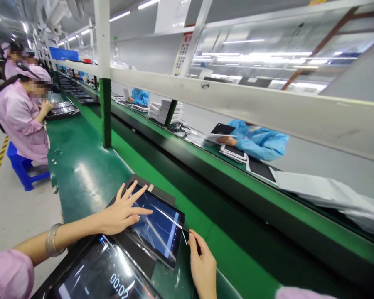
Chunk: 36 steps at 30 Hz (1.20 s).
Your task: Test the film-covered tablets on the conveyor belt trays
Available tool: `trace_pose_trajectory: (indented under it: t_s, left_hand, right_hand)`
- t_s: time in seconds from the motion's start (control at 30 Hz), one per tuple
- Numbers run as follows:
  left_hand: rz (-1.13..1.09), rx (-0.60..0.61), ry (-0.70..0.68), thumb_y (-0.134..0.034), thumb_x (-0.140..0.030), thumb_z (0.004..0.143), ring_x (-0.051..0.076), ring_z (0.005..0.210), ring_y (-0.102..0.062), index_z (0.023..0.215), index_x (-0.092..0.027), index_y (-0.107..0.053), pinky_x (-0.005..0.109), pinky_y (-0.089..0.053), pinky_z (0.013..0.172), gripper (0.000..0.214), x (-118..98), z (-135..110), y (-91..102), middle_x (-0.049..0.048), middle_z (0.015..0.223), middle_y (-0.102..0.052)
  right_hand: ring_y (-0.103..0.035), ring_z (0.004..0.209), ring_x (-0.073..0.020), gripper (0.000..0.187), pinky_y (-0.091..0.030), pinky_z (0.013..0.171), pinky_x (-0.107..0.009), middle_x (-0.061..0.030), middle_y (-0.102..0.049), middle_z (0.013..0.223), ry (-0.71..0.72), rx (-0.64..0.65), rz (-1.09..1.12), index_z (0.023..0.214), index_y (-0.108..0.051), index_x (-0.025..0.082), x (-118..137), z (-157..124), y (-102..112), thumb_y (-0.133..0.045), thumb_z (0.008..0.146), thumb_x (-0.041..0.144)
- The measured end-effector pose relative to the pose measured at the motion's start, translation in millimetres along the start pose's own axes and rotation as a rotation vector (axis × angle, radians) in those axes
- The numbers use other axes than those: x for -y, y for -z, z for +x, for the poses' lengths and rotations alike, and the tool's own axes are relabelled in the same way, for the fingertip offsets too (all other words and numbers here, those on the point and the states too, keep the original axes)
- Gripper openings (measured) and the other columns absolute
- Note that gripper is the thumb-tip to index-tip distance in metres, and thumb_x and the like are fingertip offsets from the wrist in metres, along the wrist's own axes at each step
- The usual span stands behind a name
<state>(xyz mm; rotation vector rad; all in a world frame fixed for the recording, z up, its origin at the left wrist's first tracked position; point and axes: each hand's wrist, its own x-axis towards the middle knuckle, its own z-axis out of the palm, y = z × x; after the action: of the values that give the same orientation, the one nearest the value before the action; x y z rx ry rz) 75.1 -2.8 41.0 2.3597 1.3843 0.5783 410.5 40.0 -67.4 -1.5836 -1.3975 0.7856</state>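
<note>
Two hands down at one tablet (157,226) on the green bench (81,174), lying flat in a dark tray or sleeve (137,253), hard to tell which from this angle. Left hand (123,211) spread wide and flat, fingers fanned across the tablet's upper left corner, touching the glass. Right hand (202,265) pinched narrow at the tablet's right edge, fingertips closed on what looks like a thin tab of protective film (184,237). Just below, a second screen (109,276) showing a 00:02 timer, touching the tray's near side. Silver bracelet (51,240) on the left wrist. Beyond the tablet's far edge, a dark conveyor belt (205,187) running the length of the line, bare alongside the tablet. Open green surface to the upper left, up to the green and white post (105,112). Further along the bench, a person in pink (18,116) seated on a blue stool (23,170), dark trays (62,111) stacked in front. Across the belt, a blue sleeve (258,143) over stacked tablets (233,153), white sheets (324,193) piled to the right.
</note>
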Motion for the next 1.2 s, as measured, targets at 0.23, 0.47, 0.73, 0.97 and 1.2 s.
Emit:
trace_pose_trajectory:
  t_s: [0.23,0.47,0.73,0.97,1.2]
  left_hand:
    - [0.100,-0.282,0.335,-0.018,-0.053,0.111,0.033,0.164,0.003,0.143,-0.038,-0.061,0.072,-0.004,0.127,0.055,44.7,-28.7,5.0,0.0012,0.177,-0.014]
    - [0.206,-0.128,0.286,-0.031,-0.042,0.111,0.033,0.163,-0.004,0.133,-0.037,-0.067,0.070,-0.004,0.128,0.043,47.7,-32.5,0.3,-0.0014,0.174,-0.027]
    - [0.152,-0.065,0.098,-0.035,-0.043,0.111,0.035,0.163,0.003,0.155,-0.044,-0.047,0.071,-0.003,0.128,0.045,42.6,-13.1,0.2,-0.0029,0.178,-0.008]
    - [0.209,-0.212,0.165,-0.034,-0.050,0.110,0.037,0.162,-0.001,0.148,-0.041,-0.056,0.072,-0.007,0.125,0.045,72.3,-2.8,-14.3,0.0024,0.177,-0.013]
    - [0.156,-0.267,0.177,-0.022,-0.059,0.108,0.037,0.161,-0.004,0.152,-0.036,-0.052,0.070,-0.008,0.126,0.058,71.3,4.9,-17.4,0.0053,0.176,-0.016]
  right_hand:
    - [-0.072,0.082,-0.0302,0.075,-0.058,0.073,-0.040,-0.0100,-0.079,0.095,-0.033,0.048,-0.027,0.119,-0.074,0.020,0.1,-4.9,8.1,-0.051,0.079,0.079]
    - [-0.072,0.089,-0.0323,0.076,-0.056,0.085,-0.044,-0.0109,-0.079,0.094,-0.051,0.056,-0.028,0.113,-0.074,0.018,9.9,-2.7,9.5,-0.049,0.074,0.077]
    - [-0.072,0.090,-0.0325,0.078,-0.056,0.086,-0.044,-0.0115,-0.078,0.095,-0.079,0.079,-0.053,0.115,-0.073,0.018,15.3,-3.4,12.6,-0.048,0.071,0.077]
    - [-0.072,0.079,-0.0310,0.072,-0.056,0.074,-0.041,-0.0094,-0.078,0.084,-0.047,0.069,-0.045,0.109,-0.074,0.020,8.3,4.4,12.8,-0.050,0.072,0.077]
    - [-0.072,0.082,-0.0315,0.066,-0.056,0.078,-0.042,-0.0090,-0.078,0.082,-0.035,0.073,-0.021,0.105,-0.073,0.021,0.7,10.1,12.7,-0.051,0.074,0.075]
